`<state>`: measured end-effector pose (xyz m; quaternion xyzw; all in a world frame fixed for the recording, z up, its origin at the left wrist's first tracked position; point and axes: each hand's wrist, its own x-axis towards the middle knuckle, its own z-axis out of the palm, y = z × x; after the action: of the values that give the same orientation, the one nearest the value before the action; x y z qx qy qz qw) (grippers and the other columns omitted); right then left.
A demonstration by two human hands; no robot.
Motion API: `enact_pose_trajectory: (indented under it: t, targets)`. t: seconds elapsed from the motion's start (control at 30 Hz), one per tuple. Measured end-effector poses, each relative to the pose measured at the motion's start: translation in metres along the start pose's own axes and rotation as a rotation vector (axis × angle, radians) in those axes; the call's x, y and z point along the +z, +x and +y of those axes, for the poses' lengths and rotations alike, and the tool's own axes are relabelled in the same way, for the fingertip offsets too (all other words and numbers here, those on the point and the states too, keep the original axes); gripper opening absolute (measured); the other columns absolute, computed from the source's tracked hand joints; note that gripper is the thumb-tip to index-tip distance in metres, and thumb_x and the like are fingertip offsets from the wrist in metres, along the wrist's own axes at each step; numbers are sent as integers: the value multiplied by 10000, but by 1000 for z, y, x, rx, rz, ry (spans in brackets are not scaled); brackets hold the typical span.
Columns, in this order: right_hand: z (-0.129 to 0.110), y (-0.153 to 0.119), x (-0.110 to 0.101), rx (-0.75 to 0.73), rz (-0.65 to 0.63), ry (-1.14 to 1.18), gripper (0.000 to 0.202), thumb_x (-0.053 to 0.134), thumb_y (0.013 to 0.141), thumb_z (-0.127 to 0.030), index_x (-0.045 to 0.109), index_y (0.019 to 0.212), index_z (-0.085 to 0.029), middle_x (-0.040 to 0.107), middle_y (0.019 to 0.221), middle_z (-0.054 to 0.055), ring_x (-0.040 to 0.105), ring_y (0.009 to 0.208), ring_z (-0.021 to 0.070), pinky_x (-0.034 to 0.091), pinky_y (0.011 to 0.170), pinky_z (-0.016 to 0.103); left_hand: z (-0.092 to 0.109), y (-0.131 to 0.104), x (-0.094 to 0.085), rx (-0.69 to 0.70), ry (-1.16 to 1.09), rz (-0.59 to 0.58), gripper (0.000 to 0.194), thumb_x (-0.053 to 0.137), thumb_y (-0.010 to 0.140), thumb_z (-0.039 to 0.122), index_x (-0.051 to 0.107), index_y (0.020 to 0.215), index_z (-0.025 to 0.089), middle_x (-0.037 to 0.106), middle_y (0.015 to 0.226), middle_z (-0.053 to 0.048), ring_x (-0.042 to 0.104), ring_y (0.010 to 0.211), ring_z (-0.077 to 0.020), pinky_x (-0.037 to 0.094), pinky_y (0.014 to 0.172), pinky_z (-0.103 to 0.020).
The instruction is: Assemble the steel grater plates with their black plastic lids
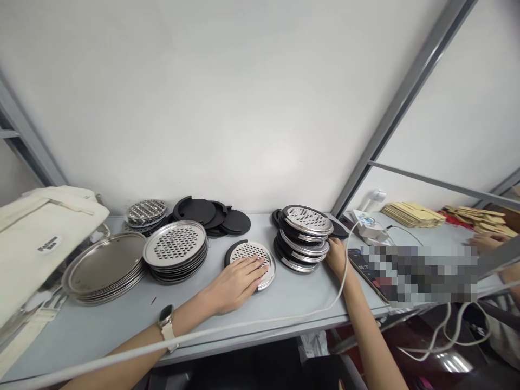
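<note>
My left hand (238, 284) lies flat, fingers stretched out, on a round metal grater (247, 250) with a black rim around its back and left side. Farther right is my right hand (336, 257), its fingers curled against the right side of a stack of similar black-rimmed graters (306, 219). The stack partly hides those fingertips, so I cannot make out what they hold, if anything. Just behind that hand, the edge of a black disc (340, 229) shows. To the left stand a pile of perforated grater discs (174, 244) and a pile of plain metal round trays (105, 262).
Black plastic rings and discs (199, 212) lie by the wall, beside small grater inserts (147, 211). A cream bag (44, 244) is at far left. A white cable (260, 322) crosses the front. A phone (369, 273) and another person's hand (487, 242) are right.
</note>
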<state>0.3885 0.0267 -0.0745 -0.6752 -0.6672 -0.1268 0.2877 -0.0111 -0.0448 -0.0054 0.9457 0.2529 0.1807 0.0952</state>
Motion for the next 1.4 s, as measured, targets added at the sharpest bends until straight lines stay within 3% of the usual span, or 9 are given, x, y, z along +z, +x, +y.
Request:
enact_pose_trajectory:
  t: [0.3,0.43,0.5,0.63,0.77,0.93,1.13,1.4]
  targets:
    - [3,0,0,35,-37,12,165,434,732,-129,599,735,-132,598,743,104,546,677,190,436,644,283,3,2,-5,4,-105,114,377,304,966,262,506,1280,210,609,1224,-53,512,1189,-189,372,1038,-392]
    - [5,1,0,62,-48,-16,132,462,720,-145,591,695,-138,585,675,90,531,650,195,418,622,287,10,8,-15,-117,-269,225,363,267,977,269,566,1174,205,643,1142,-39,567,1081,-157,417,968,-325]
    - [6,2,1,75,-44,-35,146,474,730,-159,613,754,-125,602,706,109,544,688,213,420,638,299,12,19,-20,-177,-239,254,321,295,970,278,582,1099,214,647,1102,-26,574,1037,-156,424,933,-310]
    - [5,5,3,108,-26,-74,217,493,719,-142,644,870,-106,634,804,164,565,766,257,415,678,340,0,50,-19,-338,60,246,230,337,929,238,561,976,209,634,954,-35,567,907,-180,416,856,-342]
    - [2,5,5,97,-49,-73,205,496,720,-127,662,841,-126,659,820,161,584,752,257,418,663,336,-21,66,5,-438,145,242,208,335,903,233,527,921,157,579,944,-106,524,954,-242,394,857,-403]
    - [-1,4,1,59,-76,-42,194,484,766,-136,665,835,-125,669,819,147,602,778,242,436,671,306,-32,61,22,-423,163,134,238,308,927,299,505,921,165,561,956,-94,507,975,-236,366,901,-406]
    - [-8,3,-5,82,-86,-11,197,488,760,-127,666,840,-148,676,728,104,610,738,226,433,646,288,-27,54,14,-360,164,59,268,275,943,328,497,915,181,554,948,-74,505,962,-220,360,908,-392]
    - [-15,3,-14,77,-81,40,183,496,735,-138,663,809,-144,670,695,99,598,672,213,425,613,283,-25,53,14,-347,176,51,280,263,943,318,502,934,174,551,963,-84,498,962,-227,360,909,-401]
